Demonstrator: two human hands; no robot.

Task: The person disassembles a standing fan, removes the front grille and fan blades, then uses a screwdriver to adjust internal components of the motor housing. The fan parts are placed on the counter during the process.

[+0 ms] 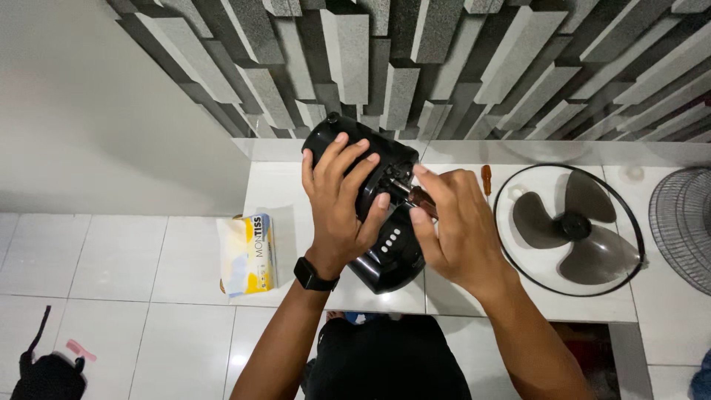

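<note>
Near the bench's (474, 300) front edge, the left hand (337, 204) clasps the black fan motor housing (370, 200); the right hand (455, 226) pinches a brown-handled screwdriver (421, 198) against it. A fan guard (569, 230) cradles grey blades (574, 222).

- The fan motor housing (374, 204) lies on the tiled counter (533, 300), near its left end.
- The left hand (337, 211) rests on the housing's left side; the right hand (452, 230) sits just right of it, touching a screwdriver (418, 198) at the housing.
- The tissue pack (248, 254) lies left of the housing, at the counter's left edge.
- The fan blade (574, 226) lies right of the housing, inside the ring guard (629, 222).
- A grille (685, 226) lies farther right.
- The wall (444, 67) stands behind the housing.
</note>
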